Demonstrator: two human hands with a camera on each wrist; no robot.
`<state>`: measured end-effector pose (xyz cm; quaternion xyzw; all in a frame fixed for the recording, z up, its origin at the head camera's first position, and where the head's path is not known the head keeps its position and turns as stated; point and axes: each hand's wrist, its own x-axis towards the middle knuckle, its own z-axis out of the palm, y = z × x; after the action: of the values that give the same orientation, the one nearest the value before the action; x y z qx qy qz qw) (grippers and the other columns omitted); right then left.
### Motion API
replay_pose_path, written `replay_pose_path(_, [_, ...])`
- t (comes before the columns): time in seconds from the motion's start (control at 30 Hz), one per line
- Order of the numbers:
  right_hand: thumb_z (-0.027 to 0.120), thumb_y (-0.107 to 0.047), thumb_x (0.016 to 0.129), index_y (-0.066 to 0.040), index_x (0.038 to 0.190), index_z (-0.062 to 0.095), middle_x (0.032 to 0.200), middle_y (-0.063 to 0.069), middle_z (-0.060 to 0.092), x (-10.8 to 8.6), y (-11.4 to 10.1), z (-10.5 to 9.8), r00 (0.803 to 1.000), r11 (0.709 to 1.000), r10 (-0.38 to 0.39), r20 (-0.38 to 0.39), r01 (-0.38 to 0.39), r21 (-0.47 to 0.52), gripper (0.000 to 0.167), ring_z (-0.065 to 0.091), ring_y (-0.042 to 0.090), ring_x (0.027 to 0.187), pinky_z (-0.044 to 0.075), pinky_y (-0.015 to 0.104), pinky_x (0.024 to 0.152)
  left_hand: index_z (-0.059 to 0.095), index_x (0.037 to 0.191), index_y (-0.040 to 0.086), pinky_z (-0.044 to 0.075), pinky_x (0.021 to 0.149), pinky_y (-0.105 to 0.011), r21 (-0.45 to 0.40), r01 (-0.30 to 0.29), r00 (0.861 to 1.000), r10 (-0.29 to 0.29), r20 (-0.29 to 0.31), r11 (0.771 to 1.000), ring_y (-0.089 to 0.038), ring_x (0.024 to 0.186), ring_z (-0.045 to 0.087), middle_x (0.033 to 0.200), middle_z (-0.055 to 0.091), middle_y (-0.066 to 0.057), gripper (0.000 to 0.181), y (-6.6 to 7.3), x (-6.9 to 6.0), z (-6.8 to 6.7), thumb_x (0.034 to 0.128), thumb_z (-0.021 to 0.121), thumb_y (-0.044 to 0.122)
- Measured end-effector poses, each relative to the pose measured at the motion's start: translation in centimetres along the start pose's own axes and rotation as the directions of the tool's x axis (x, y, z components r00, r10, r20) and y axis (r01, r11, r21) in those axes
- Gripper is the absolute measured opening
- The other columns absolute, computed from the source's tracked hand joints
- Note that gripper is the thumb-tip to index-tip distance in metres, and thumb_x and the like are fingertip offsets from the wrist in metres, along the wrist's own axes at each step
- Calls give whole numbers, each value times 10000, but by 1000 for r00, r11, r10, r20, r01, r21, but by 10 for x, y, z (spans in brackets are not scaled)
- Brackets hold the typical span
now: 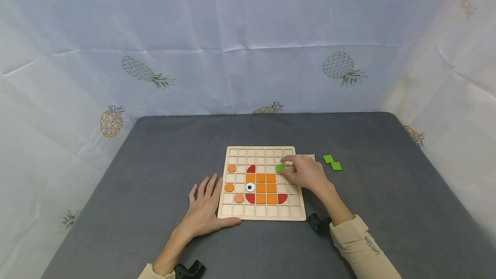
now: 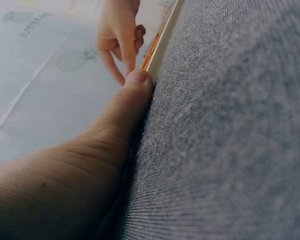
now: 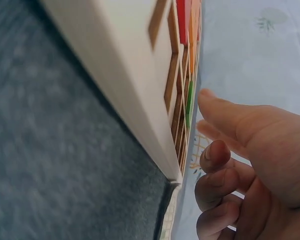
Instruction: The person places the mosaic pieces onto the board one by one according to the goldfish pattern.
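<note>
A wooden grid board [image 1: 288,212] lies on the table, with orange squares [image 1: 261,187], red quarter-round pieces [image 1: 251,198] and a round eye piece [image 1: 250,187] in its cells. A green square tile [image 1: 280,168] sits in a cell toward the upper right; in the right wrist view the green tile [image 3: 189,105] is level with the grid. Around that tile, thumb and index finger spread apart, hovers my right hand [image 1: 306,171], its other fingers loosely bent. My left hand [image 1: 207,210] rests at the board's lower left corner, fingers spread and thumb along the near edge.
Two loose green tiles [image 1: 336,166] lie right of the board. A printed card [image 1: 306,156] sticks out from behind its right edge. Several orange discs [image 1: 229,187] sit in cells at the left. A pineapple-print cloth [image 1: 240,76] hangs behind the grey table [image 1: 174,141].
</note>
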<state>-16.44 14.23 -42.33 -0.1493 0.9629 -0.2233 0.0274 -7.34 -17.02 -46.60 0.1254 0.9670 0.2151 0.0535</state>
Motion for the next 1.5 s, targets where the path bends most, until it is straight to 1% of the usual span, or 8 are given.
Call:
replay_pose_path(0.17, [751, -324, 927, -125, 1273, 722, 554, -36, 504, -1, 6, -6, 1000, 1000, 8, -17, -8, 18, 400, 429, 118, 488, 272, 254, 448, 163, 1650, 83, 44, 1182, -701, -4, 2, 1000, -2, 1, 1000, -458, 1568, 133, 1711, 145, -214, 1273, 0, 0, 1, 731, 734, 754])
replay_pose_path(0.4, [749, -270, 934, -63, 1281, 703, 537, -16, 454, -4, 22, -14, 999, 997, 4, -46, -1, 81, 408, 402, 117, 463, 293, 248, 446, 160, 1651, 85, 41, 1183, -700, -3, -1, 1000, 1, 1, 1000, -456, 1567, 131, 1712, 144, -213, 1272, 0, 0, 1, 732, 733, 752])
replay_pose_path(0.53, [741, -258, 940, -40, 1286, 698, 520, -22, 444, -6, 31, -20, 997, 995, 10, -74, -3, 96, 411, 379, 108, 446, 270, 239, 437, 154, 1653, 91, 34, 1186, -695, -3, 3, 1000, -3, 8, 1000, -449, 1571, 121, 1715, 138, -207, 1273, -1, 0, 1, 733, 731, 755])
replay_pose_path(0.67, [735, -300, 946, -61, 1294, 697, 525, -29, 433, -9, 38, -28, 993, 994, 73, -88, -66, 85, 424, 359, 109, 444, 232, 237, 426, 158, 1652, 89, 34, 1186, -694, -6, 3, 1000, -3, 10, 1000, -450, 1570, 120, 1716, 135, -206, 1271, 0, 0, 1, 732, 732, 754])
replay_pose_path(0.8, [745, -335, 937, -58, 1304, 686, 525, -31, 437, -12, 45, -34, 986, 988, 136, -93, -128, 91, 464, 367, 113, 452, 245, 246, 426, 160, 1652, 89, 39, 1185, -695, -4, 1, 1000, -1, 1, 1000, -451, 1567, 129, 1713, 146, -207, 1272, 0, 0, 1, 730, 738, 748])
replay_pose_path(1.07, [711, -295, 961, -34, 1315, 668, 507, -32, 435, -18, 64, -41, 970, 978, 202, -132, -193, 74, 442, 328, 122, 423, 223, 246, 416, 166, 1650, 85, 46, 1182, -693, -2, -1, 1000, 1, -1, 1000, -449, 1565, 135, 1711, 154, -210, 1273, 0, 0, 1, 727, 739, 749])
replay_pose_path(1.33, [707, -285, 952, 9, 1359, 622, 547, -8, 476, -21, 80, -45, 941, 947, 320, -111, -314, 69, 510, 368, 131, 463, 272, 264, 432, 168, 1650, 84, 49, 1180, -699, 2, -2, 1000, 2, -8, 1000, -454, 1562, 141, 1707, 162, -216, 1275, 0, 0, 1, 724, 738, 750])
replay_pose_path(1.5, [705, -305, 949, 25, 1385, 596, 572, 5, 493, -22, 84, -46, 926, 929, 369, -78, -365, 55, 557, 397, 140, 490, 307, 278, 446, 166, 1650, 85, 52, 1179, -702, 3, -5, 1000, 5, -11, 1000, -455, 1562, 142, 1707, 163, -215, 1276, -1, 0, 2, 724, 739, 750])
